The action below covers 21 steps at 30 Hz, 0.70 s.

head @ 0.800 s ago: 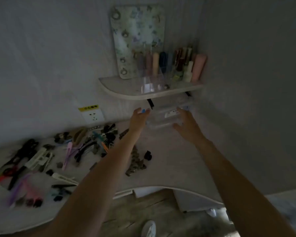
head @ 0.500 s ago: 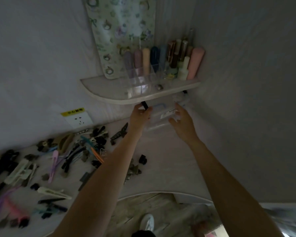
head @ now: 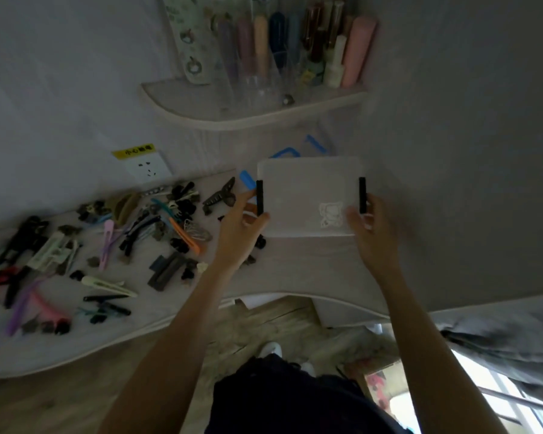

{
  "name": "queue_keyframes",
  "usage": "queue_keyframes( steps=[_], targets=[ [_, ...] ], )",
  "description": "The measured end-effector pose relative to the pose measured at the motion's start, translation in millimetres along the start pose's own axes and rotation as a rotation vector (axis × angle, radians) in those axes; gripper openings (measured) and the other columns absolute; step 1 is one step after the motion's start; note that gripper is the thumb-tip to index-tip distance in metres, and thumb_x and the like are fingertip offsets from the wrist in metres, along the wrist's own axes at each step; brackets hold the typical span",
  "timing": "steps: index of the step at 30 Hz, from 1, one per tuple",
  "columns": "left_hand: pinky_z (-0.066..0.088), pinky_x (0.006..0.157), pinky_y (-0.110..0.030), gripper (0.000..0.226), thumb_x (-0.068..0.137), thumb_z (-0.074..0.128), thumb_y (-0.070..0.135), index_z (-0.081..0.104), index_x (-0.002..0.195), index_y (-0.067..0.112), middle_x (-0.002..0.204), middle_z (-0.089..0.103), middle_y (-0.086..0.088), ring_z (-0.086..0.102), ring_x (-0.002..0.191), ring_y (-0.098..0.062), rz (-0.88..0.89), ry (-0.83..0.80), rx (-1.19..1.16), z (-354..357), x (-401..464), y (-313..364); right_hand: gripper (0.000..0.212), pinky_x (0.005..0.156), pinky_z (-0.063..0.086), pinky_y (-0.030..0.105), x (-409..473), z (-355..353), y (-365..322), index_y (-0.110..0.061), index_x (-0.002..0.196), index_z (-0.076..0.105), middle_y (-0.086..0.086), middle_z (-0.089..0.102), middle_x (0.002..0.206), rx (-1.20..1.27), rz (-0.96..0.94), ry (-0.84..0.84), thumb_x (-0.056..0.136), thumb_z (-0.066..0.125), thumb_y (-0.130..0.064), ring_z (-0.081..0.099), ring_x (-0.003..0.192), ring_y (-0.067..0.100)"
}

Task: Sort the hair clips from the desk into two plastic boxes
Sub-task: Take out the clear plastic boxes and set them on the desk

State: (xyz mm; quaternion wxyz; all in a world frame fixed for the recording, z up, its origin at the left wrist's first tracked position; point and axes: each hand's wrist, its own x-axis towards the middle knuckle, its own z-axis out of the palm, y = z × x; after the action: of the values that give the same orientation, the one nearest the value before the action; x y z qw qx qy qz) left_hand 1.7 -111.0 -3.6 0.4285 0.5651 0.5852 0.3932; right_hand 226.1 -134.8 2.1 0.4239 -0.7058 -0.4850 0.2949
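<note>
Gripping a translucent plastic box (head: 308, 195) by its black side latches, left hand (head: 240, 228) and right hand (head: 372, 233) hold it over the pale desk (head: 308, 267). Hair clips (head: 113, 242) lie scattered left; corner shelf (head: 232, 117) and wall socket (head: 146, 167) behind.

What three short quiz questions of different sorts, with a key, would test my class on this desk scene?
1. True or false: both hands, left and right, hold the translucent plastic box by its black latches.
2. Multiple choice: the pile of hair clips lies (a) inside the box, (b) on the desk on the box's left, (c) on the wall shelf.
3. Fill in: on the wall above the clips sits a white ____ under a yellow label.

Key: 1 true; 2 b; 3 power socket.
</note>
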Motion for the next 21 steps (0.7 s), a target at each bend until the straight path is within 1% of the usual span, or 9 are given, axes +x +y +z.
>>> queue_keyframes(
  steps=[2,6,8,11,13,15,17,18,21],
  targets=[
    [0.049,0.058,-0.012,0.036,0.090,0.056,0.015,0.046,0.122,0.027,0.085,0.057,0.012,0.060,0.069,0.002,-0.027,-0.062,0.045,4,-11,-6,0.026,0.077,0.043,0.030,-13,-6,14,-0.017,0.109,0.055,-0.003,0.059,0.093,-0.137,0.028,-0.005,0.092,0.051,-0.036,0.057,0.085,0.019],
    [0.041,0.054,-0.013,0.026,0.092,0.053,0.022,0.054,0.117,0.014,0.072,0.054,0.010,0.054,0.060,0.002,-0.072,-0.149,0.151,20,-30,-32,0.033,0.070,0.044,0.038,-33,-8,49,-0.010,0.090,0.053,0.010,0.058,0.076,-0.363,0.082,-0.067,0.096,0.038,-0.038,0.059,0.076,0.035],
    [0.037,0.056,-0.019,0.028,0.096,0.047,0.028,0.055,0.117,0.011,0.068,0.051,0.008,0.051,0.059,-0.003,-0.075,-0.142,0.235,28,-38,-48,0.039,0.069,0.040,0.035,-38,-5,60,-0.007,0.093,0.053,0.015,0.055,0.079,-0.448,0.120,-0.118,0.098,0.029,-0.037,0.057,0.077,0.035],
    [0.029,0.049,-0.017,0.038,0.099,0.038,0.030,0.049,0.126,0.007,0.066,0.043,0.009,0.044,0.058,-0.009,-0.107,-0.141,0.348,29,-45,-67,0.038,0.077,0.044,0.041,-43,6,62,-0.004,0.102,0.052,0.012,0.051,0.083,-0.441,0.241,-0.191,0.098,0.029,-0.035,0.056,0.086,0.034],
    [0.027,0.049,-0.020,0.039,0.100,0.035,0.027,0.038,0.138,0.019,0.065,0.040,0.008,0.041,0.057,-0.010,-0.121,-0.148,0.346,27,-49,-68,0.036,0.086,0.044,0.046,-45,15,63,-0.006,0.116,0.048,0.017,0.054,0.101,-0.461,0.245,-0.220,0.098,0.032,-0.032,0.055,0.104,0.038],
    [0.031,0.056,-0.022,0.039,0.101,0.033,0.023,0.037,0.139,0.022,0.070,0.043,0.012,0.041,0.060,-0.006,-0.157,-0.106,0.307,21,-51,-64,0.039,0.096,0.043,0.048,-48,21,66,-0.013,0.132,0.040,0.015,0.048,0.128,-0.510,0.118,-0.209,0.095,0.040,-0.025,0.045,0.119,0.035],
    [0.038,0.074,-0.030,0.037,0.101,0.033,0.024,0.047,0.134,0.016,0.093,0.051,0.011,0.047,0.080,-0.008,-0.244,-0.034,0.280,12,-51,-64,0.044,0.101,0.040,0.051,-48,27,62,-0.018,0.132,0.042,0.013,0.042,0.138,-0.572,-0.141,-0.218,0.089,0.049,-0.023,0.038,0.126,0.034],
    [0.039,0.078,-0.032,0.036,0.100,0.034,0.025,0.050,0.131,0.015,0.101,0.052,0.006,0.049,0.089,-0.013,-0.284,-0.014,0.282,7,-50,-66,0.045,0.105,0.035,0.054,-47,30,60,-0.020,0.130,0.046,0.014,0.039,0.142,-0.600,-0.279,-0.264,0.087,0.050,-0.031,0.034,0.130,0.035],
    [0.042,0.076,-0.036,0.024,0.098,0.041,0.025,0.062,0.104,0.015,0.095,0.058,-0.004,0.053,0.088,-0.022,-0.360,-0.009,0.205,-3,-45,-72,0.072,0.114,-0.002,0.059,-45,44,48,-0.031,0.134,0.039,0.015,0.005,0.156,-0.712,-0.447,-0.625,0.072,0.049,-0.066,-0.004,0.143,0.036]
  ],
)
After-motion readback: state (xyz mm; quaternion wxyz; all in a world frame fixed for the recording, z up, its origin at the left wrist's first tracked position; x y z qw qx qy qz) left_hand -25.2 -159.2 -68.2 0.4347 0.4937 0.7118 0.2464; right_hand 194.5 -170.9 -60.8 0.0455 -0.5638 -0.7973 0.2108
